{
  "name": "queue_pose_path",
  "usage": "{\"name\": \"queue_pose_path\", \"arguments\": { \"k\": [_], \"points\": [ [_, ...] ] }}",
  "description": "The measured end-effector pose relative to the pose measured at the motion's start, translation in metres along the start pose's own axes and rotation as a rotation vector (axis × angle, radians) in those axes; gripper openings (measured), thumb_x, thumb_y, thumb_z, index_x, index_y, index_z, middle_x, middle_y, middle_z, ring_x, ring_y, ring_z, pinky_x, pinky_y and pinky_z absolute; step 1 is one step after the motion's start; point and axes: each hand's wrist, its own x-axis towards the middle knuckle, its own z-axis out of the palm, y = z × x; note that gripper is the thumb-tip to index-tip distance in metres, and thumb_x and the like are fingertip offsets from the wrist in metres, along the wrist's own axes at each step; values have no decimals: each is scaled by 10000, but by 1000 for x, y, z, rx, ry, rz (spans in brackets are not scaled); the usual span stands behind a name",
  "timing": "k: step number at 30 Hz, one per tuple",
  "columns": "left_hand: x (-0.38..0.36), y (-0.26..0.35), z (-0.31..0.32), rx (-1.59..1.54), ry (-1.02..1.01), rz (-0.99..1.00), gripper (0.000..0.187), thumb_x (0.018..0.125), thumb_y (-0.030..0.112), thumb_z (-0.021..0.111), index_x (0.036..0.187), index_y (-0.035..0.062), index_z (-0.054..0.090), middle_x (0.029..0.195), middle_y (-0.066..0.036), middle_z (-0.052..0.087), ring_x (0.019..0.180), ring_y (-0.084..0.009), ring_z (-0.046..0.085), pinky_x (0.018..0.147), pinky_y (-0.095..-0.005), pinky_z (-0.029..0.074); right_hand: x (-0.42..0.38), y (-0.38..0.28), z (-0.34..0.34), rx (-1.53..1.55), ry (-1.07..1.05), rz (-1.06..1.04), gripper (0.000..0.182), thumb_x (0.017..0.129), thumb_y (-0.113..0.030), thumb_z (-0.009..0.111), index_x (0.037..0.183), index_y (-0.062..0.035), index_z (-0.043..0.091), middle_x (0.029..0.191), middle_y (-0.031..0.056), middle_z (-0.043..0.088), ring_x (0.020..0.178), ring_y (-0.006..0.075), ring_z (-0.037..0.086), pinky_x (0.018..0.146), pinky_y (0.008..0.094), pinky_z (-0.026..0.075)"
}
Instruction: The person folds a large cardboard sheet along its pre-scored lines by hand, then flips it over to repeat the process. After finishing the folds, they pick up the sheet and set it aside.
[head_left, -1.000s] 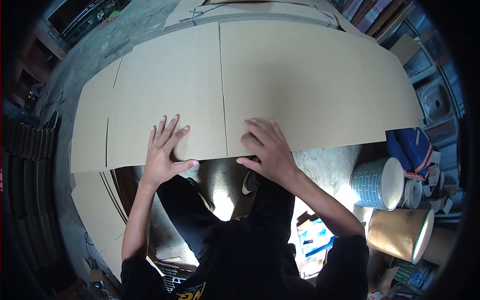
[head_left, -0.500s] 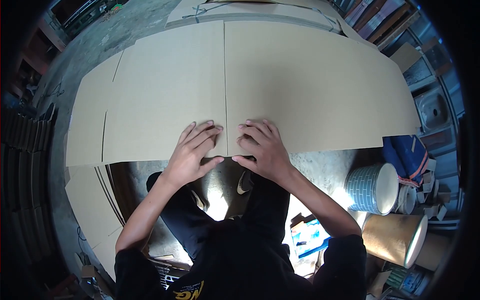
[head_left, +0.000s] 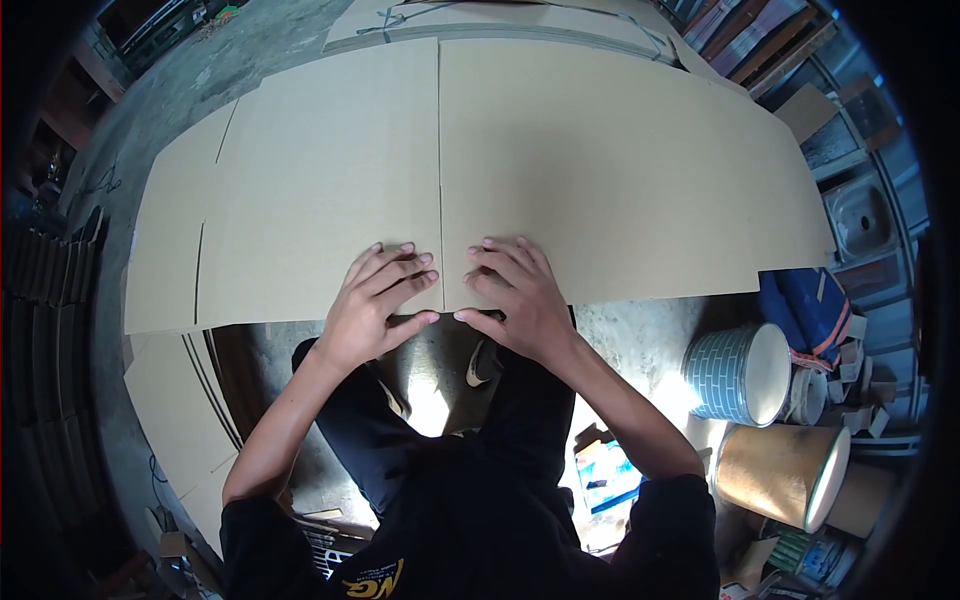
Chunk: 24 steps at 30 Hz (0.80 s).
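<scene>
Two brown cardboard panels meet at a narrow seam in front of me: the left cardboard panel (head_left: 320, 170) and the right cardboard panel (head_left: 620, 180). On the left one rests my left hand (head_left: 375, 300), fingers bent slightly and apart, its thumb at the near edge beside the seam. My right hand (head_left: 515, 300) mirrors it on the right panel, fingers spread and thumb at the same edge. Both hands are open and touch the cardboard close to the seam, with nothing enclosed in them. Slits run through the left panel near its outer side.
A strapped cardboard stack (head_left: 510, 18) lies beyond the panels. More cardboard (head_left: 170, 400) sits low at the left. On my right stand a blue brick-patterned drum (head_left: 720, 375), a gold drum (head_left: 775, 470) and a blue bag (head_left: 805, 310). A metal sink (head_left: 862, 220) leans behind them.
The whole view has shifted slightly, so the panels and hands appear a little further left. Both hands stay beside the seam, with only a very small change in finger position.
</scene>
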Motion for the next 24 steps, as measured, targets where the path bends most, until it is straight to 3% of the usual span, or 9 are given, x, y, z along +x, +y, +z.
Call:
{"name": "queue_pose_path", "arguments": {
  "k": [7, 11, 14, 16, 21, 24],
  "points": [
    [1, 2, 0, -14, 20, -3, 447, 824, 345, 839, 1179, 87, 756, 1319, -48, 685, 1346, -279, 565, 1180, -530, 387, 6, -2, -4, 35, 17, 4, 353, 815, -337, 854, 1018, -92, 702, 1307, 68, 640, 1321, 296, 564, 1141, 566, 375],
    [0, 6, 4, -6, 20, -49, 460, 798, 321, 870, 1176, 83, 760, 1346, -61, 683, 1364, -300, 560, 1189, -544, 361, 32, 8, -17, 124, -25, 4, 348, 817, -307, 855, 1012, -64, 701, 1201, 94, 672, 1187, 315, 627, 1044, 514, 458],
    [-1, 6, 6, 0, 13, -55, 466, 786, 321, 880, 1169, 84, 761, 1344, -69, 681, 1361, -303, 563, 1190, -546, 357, 90, 41, -11, 283, -125, 189, 343, 849, -289, 831, 1033, -30, 701, 1104, 138, 683, 1052, 352, 656, 925, 466, 515],
    [1, 7, 5, 13, 10, -34, 469, 779, 321, 885, 1165, 84, 762, 1343, -73, 681, 1359, -305, 564, 1190, -546, 355, 139, 82, 15, 276, 146, 71, 341, 886, -275, 792, 1079, -10, 702, 1088, 180, 680, 1017, 382, 661, 873, 438, 540],
    [3, 7, 2, -9, 12, -66, 478, 760, 317, 900, 1158, 88, 767, 1320, -77, 694, 1352, -306, 573, 1190, -546, 354, 272, 175, 61, 157, 361, 235, 346, 914, -291, 757, 1137, -30, 719, 1190, 213, 664, 1108, 415, 640, 970, 479, 527],
    [2, 7, 2, -11, 11, -84, 478, 750, 313, 909, 1155, 99, 772, 1311, -66, 703, 1349, -297, 577, 1189, -539, 358, 329, 208, 72, 79, 283, 420, 420, 870, -375, 799, 1136, -56, 740, 1234, 204, 661, 1178, 404, 623, 1027, 487, 512]
  ]
}}
